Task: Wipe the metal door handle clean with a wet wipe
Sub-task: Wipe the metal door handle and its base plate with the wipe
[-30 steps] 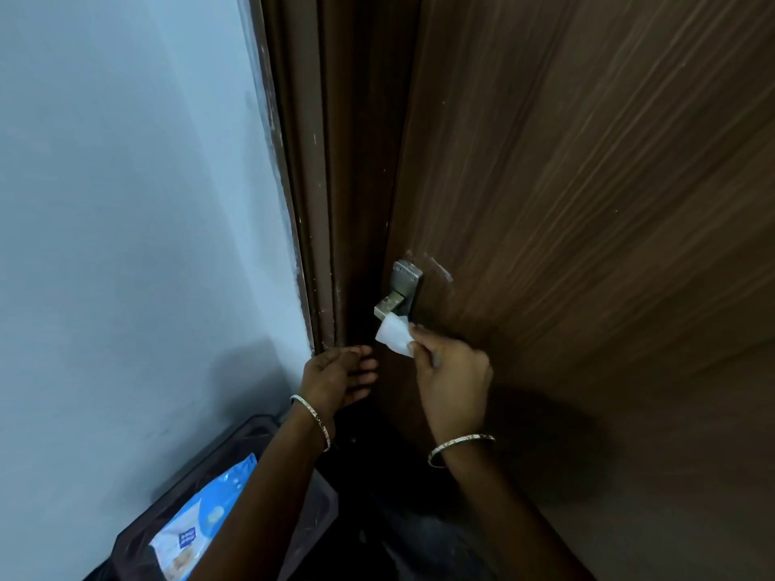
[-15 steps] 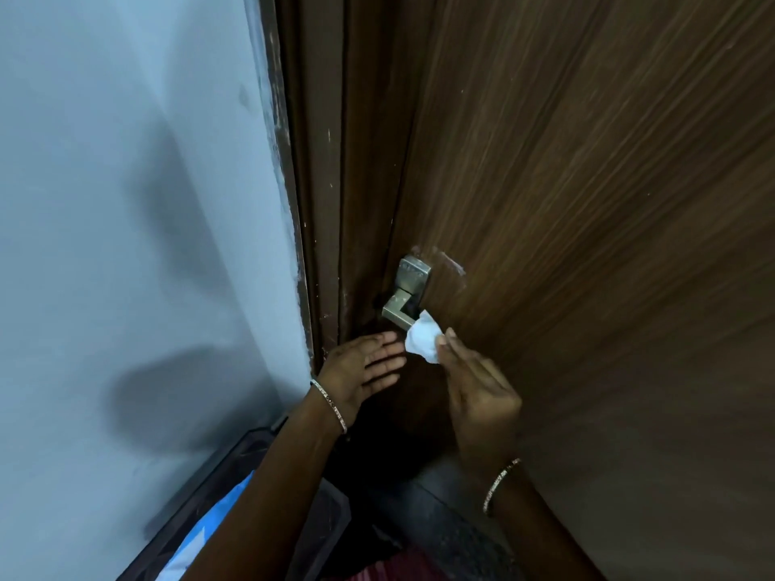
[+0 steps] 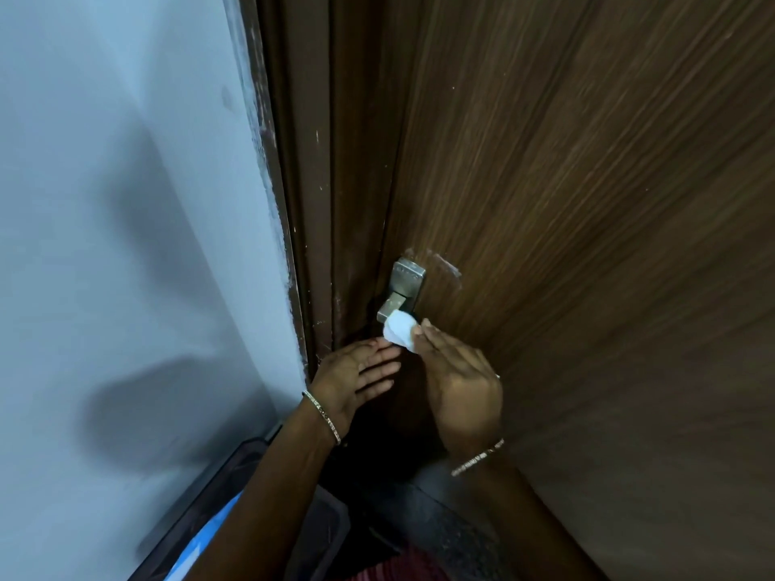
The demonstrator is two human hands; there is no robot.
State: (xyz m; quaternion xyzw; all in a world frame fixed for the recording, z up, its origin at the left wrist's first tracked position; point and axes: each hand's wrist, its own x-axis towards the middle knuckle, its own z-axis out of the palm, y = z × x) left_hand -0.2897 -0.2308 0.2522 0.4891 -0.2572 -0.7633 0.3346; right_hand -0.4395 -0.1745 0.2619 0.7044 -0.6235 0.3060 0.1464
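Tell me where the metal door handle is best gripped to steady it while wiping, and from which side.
Probably the bare lever stub just under the backplate, approached from the door-frame side by the free left hand. The right hand presses the wet wipe over the lever's lower end, so that part is taken.

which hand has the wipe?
The right hand: its fingertips pinch the bunched white wet wipe against the lower end of the metal door handle. The left hand is open, fingers spread, holding nothing.
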